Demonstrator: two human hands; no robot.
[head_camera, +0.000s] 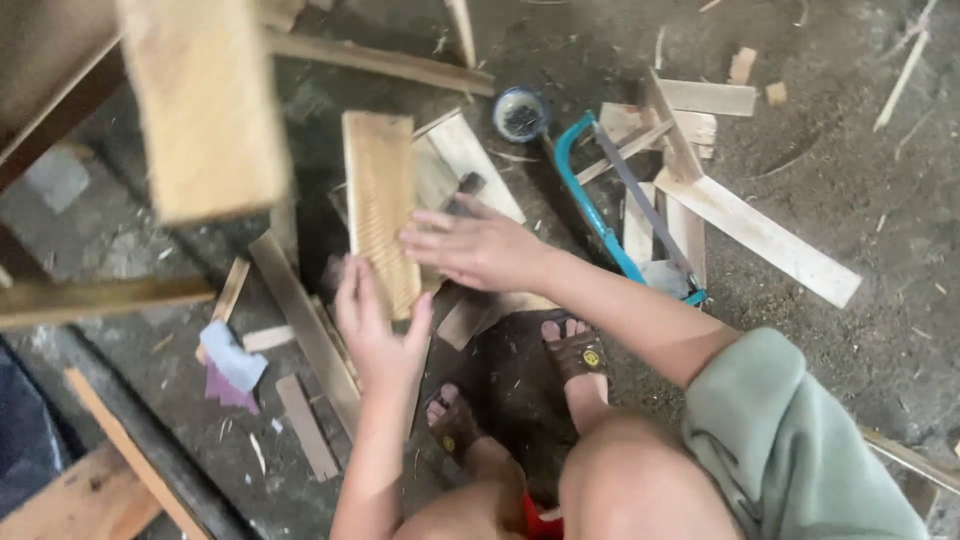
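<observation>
The board (380, 210) stands nearly on end in the middle of the floor, and everything else sits around it. Far left of the board, a blurred plank (205, 100) looms close to the camera and hides that corner; below it a scrap of purple sandpaper (232, 372) with a pale wad on top lies among thin offcuts. The left hand (375, 335) props the board's lower end, fingers together and flat against the wood, thumb spread on the other side, so it steadies more than it clamps. The right hand (478, 245) presses on the board's right edge with fingers stretched out and slightly apart; something dark shows under the fingertips, but I cannot tell what. As I judge it, the grip is loose: a hard push from the right hand could tip the board or let it skid on the sawdust, and the rough grain could leave splinters in a palm. Below the board, the sandalled toes (575, 345) sit right where it would drop. Right of the board stand a small round tin (520, 113) and a blue hacksaw (620, 205), its blade bare and near the right forearm, resting over crossed pale slats (760, 235) that crowd that side.
</observation>
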